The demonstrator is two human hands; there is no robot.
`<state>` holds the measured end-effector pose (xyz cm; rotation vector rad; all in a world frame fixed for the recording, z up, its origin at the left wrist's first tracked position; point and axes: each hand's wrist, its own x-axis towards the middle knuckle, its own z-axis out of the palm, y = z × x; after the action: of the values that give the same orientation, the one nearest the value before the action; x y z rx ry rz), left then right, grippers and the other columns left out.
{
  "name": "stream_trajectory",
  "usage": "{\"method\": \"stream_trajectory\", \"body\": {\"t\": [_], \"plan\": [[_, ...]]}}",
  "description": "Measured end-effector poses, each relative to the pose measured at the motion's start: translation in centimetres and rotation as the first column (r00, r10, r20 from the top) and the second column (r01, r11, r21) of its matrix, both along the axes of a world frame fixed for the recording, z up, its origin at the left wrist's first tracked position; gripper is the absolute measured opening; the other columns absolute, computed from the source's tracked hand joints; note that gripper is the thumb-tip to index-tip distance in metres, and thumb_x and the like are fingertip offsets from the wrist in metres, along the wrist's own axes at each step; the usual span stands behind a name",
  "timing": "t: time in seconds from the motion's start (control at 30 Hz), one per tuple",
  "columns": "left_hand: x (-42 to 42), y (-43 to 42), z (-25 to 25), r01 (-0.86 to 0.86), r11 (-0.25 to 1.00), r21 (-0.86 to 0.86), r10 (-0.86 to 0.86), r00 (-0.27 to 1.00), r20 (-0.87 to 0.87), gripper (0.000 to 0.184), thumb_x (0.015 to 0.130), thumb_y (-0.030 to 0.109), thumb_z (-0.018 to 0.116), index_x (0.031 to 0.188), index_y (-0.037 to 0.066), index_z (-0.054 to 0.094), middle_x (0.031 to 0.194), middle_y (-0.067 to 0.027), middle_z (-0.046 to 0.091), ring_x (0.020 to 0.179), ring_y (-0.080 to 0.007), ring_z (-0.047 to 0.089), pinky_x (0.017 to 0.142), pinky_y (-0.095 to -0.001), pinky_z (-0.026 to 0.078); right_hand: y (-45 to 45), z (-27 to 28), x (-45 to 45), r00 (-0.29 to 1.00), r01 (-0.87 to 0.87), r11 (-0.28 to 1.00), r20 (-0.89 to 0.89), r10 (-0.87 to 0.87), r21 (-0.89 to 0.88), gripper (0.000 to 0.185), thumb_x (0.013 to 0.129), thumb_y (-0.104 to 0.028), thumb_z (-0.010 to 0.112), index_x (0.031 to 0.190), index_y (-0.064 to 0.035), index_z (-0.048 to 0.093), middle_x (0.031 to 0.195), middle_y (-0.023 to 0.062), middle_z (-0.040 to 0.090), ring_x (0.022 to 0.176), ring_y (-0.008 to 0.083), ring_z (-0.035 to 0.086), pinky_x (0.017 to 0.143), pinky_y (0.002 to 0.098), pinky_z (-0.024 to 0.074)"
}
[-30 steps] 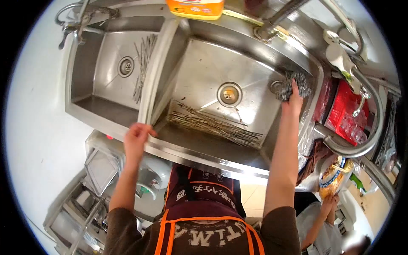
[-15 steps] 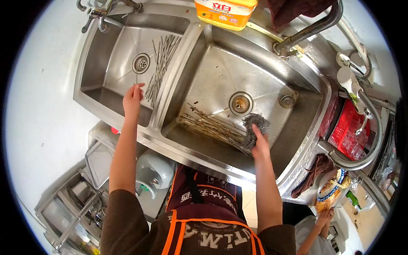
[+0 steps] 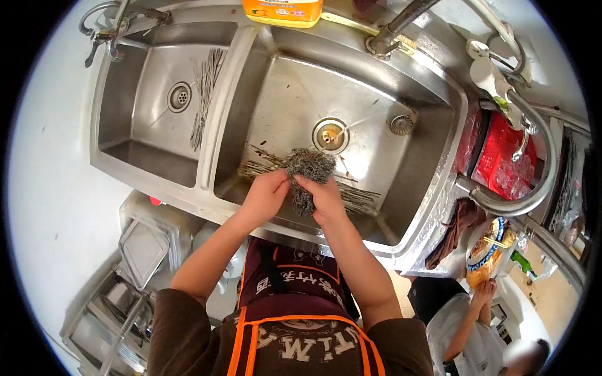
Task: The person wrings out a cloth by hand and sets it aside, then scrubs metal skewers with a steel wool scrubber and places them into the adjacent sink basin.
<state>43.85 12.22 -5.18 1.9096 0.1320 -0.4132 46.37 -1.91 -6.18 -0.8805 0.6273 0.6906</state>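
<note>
1. Head view: here we are, right hand [image 3: 323,197] closed around the dark wire scourer [image 3: 310,166]; left hand [image 3: 264,195] curled shut at its edge, and whether it pinches anything we can't tell.
2. Head view, around our hands: thin sticks [image 3: 357,197] lie either side, the drain [image 3: 330,136] just beyond. Snagging wire could scatter sticks; a slip could prick our fingertips.

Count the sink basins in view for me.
2: the smaller basin on the left, and the larger basin beside it on the right, with the steel wool held over it.
</note>
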Motion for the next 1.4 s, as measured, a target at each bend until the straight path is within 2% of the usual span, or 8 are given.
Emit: {"method": "stream_trajectory", "body": {"t": [0.27,0.4,0.73,0.87,0.97,1.03,1.17,1.4], "plan": [[-1.2,0.5,1.9,-0.043,0.984,-0.17,0.003,0.973,-0.229,0.021,0.089,0.012,0.044,0.077,-0.001,0.054,0.062,-0.0031,0.054,0.059,-0.0096,0.05,0.056,-0.0244,0.04,-5.7,-3.6,6.1,0.944,0.31,0.827,0.255,-0.208,-0.47,0.056,0.066,-0.013,0.074,0.112,0.0036,0.047,0.102,0.0148,0.058,0.095,0.0244,0.054,0.088,0.0397,0.0395],[-2.4,2.0,2.1,-0.137,0.973,-0.184,0.059,0.924,-0.378,0.022,0.09,0.015,0.043,0.078,0.001,0.055,0.063,-0.0014,0.054,0.058,-0.0064,0.047,0.053,-0.0211,0.037,-12.8,-4.5,11.9,0.839,0.543,0.788,0.225,-0.495,-0.292,0.032,0.077,-0.004,0.063,0.106,0.0013,0.05,0.098,0.0117,0.059,0.078,0.0231,0.06,0.063,0.0313,0.0517],[-1.7,-0.6,-0.2,-0.058,0.997,0.051,0.063,0.992,-0.105,0.021,0.09,0.013,0.043,0.079,0.0,0.056,0.063,-0.0016,0.053,0.059,-0.0074,0.047,0.053,-0.0228,0.038,0.3,-2.1,-1.1,0.982,0.151,0.988,-0.122,-0.146,0.038,0.049,0.072,-0.008,0.068,0.114,-0.0015,0.045,0.104,0.0089,0.056,0.092,0.0229,0.055,0.08,0.0385,0.0461],[-3.2,1.3,1.5,-0.063,0.995,-0.073,0.04,0.958,-0.285,0.018,0.087,0.011,0.046,0.078,-0.001,0.057,0.063,-0.0049,0.057,0.057,-0.011,0.05,0.056,-0.0253,0.04,-5.0,-2.6,7.2,0.976,0.216,0.847,0.089,-0.198,-0.485,0.099,0.061,-0.04,0.077,0.133,0.0005,0.023,0.133,0.0185,0.032,0.124,0.0344,0.027,0.1,0.0464,0.0257],[-4.8,5.1,2.9,-0.179,0.984,-0.017,0.165,0.937,-0.307,0.018,0.087,0.01,0.046,0.079,0.0,0.057,0.066,-0.0019,0.056,0.059,-0.0095,0.05,0.058,-0.0247,0.04,-14.7,-9.0,13.8,0.828,0.519,0.738,0.468,-0.308,-0.432,0.033,0.074,-0.005,0.067,0.103,0.0026,0.053,0.095,0.0066,0.06,0.081,0.0181,0.056,0.074,0.032,0.0454],[-4.8,10.0,1.9,-0.391,0.92,-0.013,0.379,0.898,-0.222,0.023,0.09,0.023,0.046,0.081,0.005,0.058,0.067,0.0025,0.051,0.061,-0.0062,0.047,0.053,-0.0187,0.032,-19.6,-12.9,13.9,0.82,0.294,0.277,0.39,0.419,-0.915,0.045,0.065,-0.003,0.07,0.107,-0.0073,0.053,0.098,0.0091,0.059,0.091,0.0272,0.056,0.078,0.0372,0.0441],[0.0,17.0,-2.0,-0.64,0.717,0.276,0.662,0.749,0.017,0.024,0.09,0.024,0.045,0.095,0.009,0.062,0.071,0.0051,0.052,0.057,-0.0022,0.036,0.05,-0.0167,0.026,-17.5,-10.1,9.5,0.625,0.135,-0.395,-0.231,0.745,-0.909,0.067,0.06,-0.005,0.07,0.12,-0.0146,0.043,0.124,0.0096,0.041,0.115,0.0275,0.039,0.094,0.0444,0.0308],[0.8,24.4,-15.2,-0.49,0.809,0.324,0.571,0.785,-0.241,0.026,0.09,0.022,0.045,0.104,0.008,0.061,0.077,0.0012,0.058,0.061,-0.0057,0.046,0.056,-0.02,0.039,-10.9,-13.8,-0.9,0.237,-0.177,-0.035,-0.078,0.968,-0.984,0.046,0.063,-0.011,0.071,0.105,-0.0064,0.053,0.104,0.0129,0.055,0.096,0.0316,0.052,0.083,0.0389,0.0422]]}}
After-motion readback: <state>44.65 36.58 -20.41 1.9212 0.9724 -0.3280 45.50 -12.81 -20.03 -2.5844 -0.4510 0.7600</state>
